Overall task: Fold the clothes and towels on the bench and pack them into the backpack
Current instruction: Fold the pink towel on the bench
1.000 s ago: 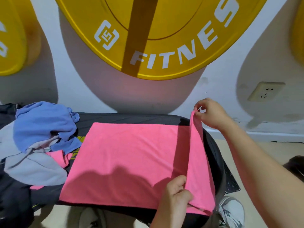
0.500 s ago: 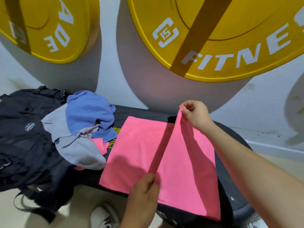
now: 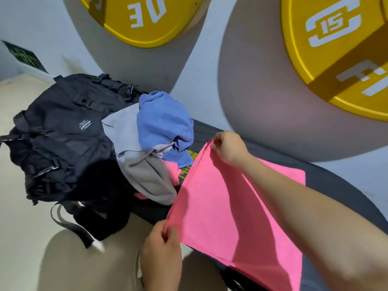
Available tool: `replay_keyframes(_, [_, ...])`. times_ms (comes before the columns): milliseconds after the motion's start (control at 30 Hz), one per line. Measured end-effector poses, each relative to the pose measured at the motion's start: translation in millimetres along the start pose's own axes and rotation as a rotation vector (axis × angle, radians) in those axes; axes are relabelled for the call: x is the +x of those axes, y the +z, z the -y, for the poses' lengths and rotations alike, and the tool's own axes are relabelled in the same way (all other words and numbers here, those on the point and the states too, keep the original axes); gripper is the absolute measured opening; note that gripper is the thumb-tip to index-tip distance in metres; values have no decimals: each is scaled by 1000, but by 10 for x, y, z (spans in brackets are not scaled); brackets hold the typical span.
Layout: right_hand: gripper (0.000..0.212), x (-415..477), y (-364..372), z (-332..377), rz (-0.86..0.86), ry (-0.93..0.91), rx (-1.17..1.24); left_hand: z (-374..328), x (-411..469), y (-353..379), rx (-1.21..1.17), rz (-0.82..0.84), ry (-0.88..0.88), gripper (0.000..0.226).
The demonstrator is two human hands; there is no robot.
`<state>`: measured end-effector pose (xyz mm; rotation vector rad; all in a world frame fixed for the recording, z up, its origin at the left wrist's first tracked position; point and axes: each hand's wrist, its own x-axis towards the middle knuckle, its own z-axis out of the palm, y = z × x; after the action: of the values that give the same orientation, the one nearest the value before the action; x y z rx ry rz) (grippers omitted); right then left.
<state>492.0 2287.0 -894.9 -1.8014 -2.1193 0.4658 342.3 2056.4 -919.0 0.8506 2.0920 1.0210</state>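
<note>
While the pink towel point(image 3: 226, 206) lies spread over the dark table point(image 3: 327, 175), both hands pinch its left edge. Right hand point(image 3: 228, 148): grip clamped on the far corner. Left hand point(image 3: 161, 250): grip clamped on the near corner, at the table's front edge. Just left of the towel, a crumpled heap: blue garment point(image 3: 163, 120) on top of a grey one point(image 3: 142, 171), touching the black backpack point(image 3: 63, 139) at the table's left end. Yellow weight plates point(image 3: 144, 19) on the wall behind.
</note>
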Motion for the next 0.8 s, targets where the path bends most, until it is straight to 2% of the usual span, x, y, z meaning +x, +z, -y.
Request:
replay_keyframes(100, [11, 0, 141, -44, 2, -36, -35, 15, 0, 23, 69, -107, 76, 12])
replay_keyframes(200, [10, 47, 175, -54, 18, -15, -27, 32, 41, 35, 61, -142, 86, 12])
replay_keyframes(267, [17, 99, 155, -50, 60, 3, -23, 34, 64, 42, 10, -112, 106, 20])
replay_keyframes(367, [4, 190, 134, -66, 94, 20, 1, 8, 96, 50, -88, -16, 58, 38])
replay_keyframes(500, [6, 235, 136, -58, 104, 43, -24, 3, 168, 30, -180, 84, -10, 35])
replay_keyframes(667, [16, 309, 36, -57, 126, -76, -119, 33, 170, -1, -144, 148, 56, 38])
replay_keyframes(800, [20, 274, 36, -62, 104, -50, -112, 41, 179, -62, -107, 143, 124, 39])
